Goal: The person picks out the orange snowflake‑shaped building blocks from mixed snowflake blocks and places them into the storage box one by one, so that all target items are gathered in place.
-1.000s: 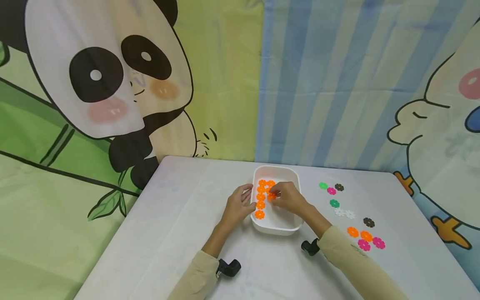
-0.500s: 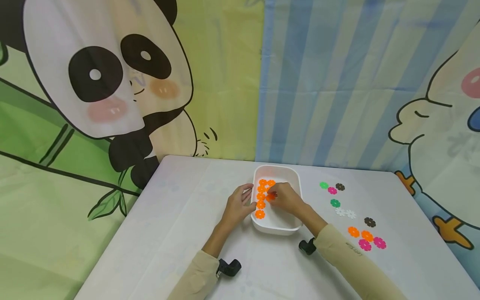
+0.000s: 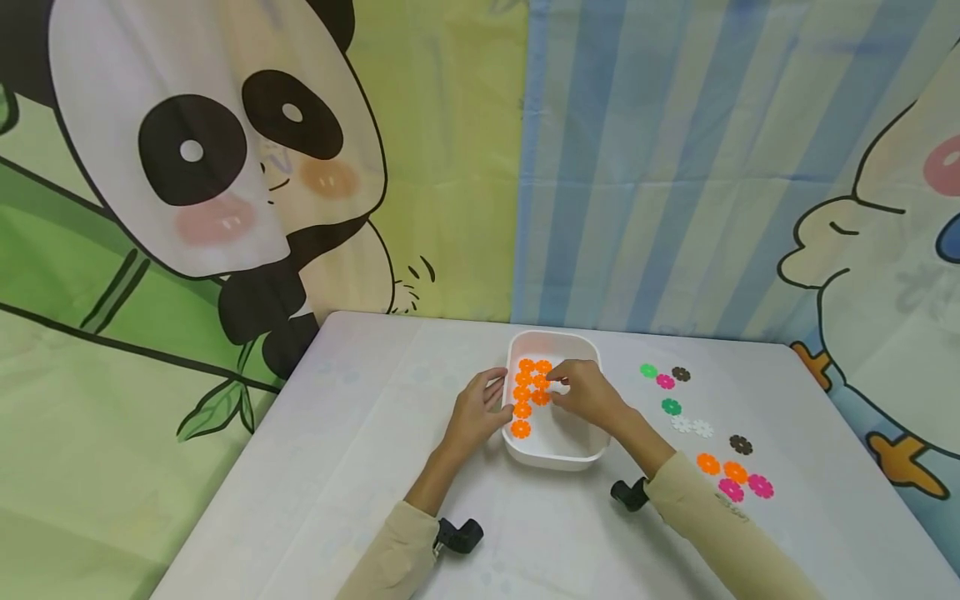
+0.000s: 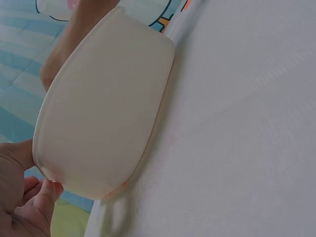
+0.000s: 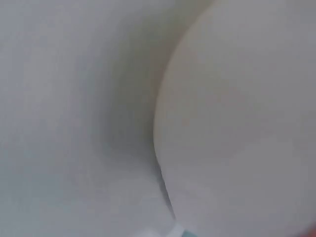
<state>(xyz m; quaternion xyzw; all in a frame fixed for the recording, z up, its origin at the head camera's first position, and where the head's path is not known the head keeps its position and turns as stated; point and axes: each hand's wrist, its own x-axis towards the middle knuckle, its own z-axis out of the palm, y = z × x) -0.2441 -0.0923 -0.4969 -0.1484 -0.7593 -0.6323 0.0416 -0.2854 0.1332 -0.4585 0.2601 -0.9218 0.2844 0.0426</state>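
A white plastic tub [image 3: 570, 437] stands on the table, with several orange flower-shaped discs [image 3: 521, 409] laid in two columns along its left side inside. My left hand [image 3: 471, 412] holds the tub's left rim; in the left wrist view the thumb is over the rim and the fingers lie against the tub's outer wall [image 4: 103, 103]. My right hand [image 3: 588, 395] is over the tub's inside, thumb and forefinger spread apart beside the lowest disc of the right column [image 3: 540, 397]. In the right wrist view the tub's pale outer wall [image 5: 237, 123] fills much of the frame and the right fingers are hidden.
Right of the tub, loose flower discs lie on the white table [image 3: 360, 417]: green [image 3: 671, 407], brown [image 3: 741, 445], white [image 3: 692, 427], orange [image 3: 708, 464] and pink [image 3: 761, 486]. A panda-print cloth [image 3: 450, 167] hangs behind the table.
The right hand has let go of an orange disc at the bottom of the right column and drawn slightly right, fingers parted. The left hand has stayed at the rim.
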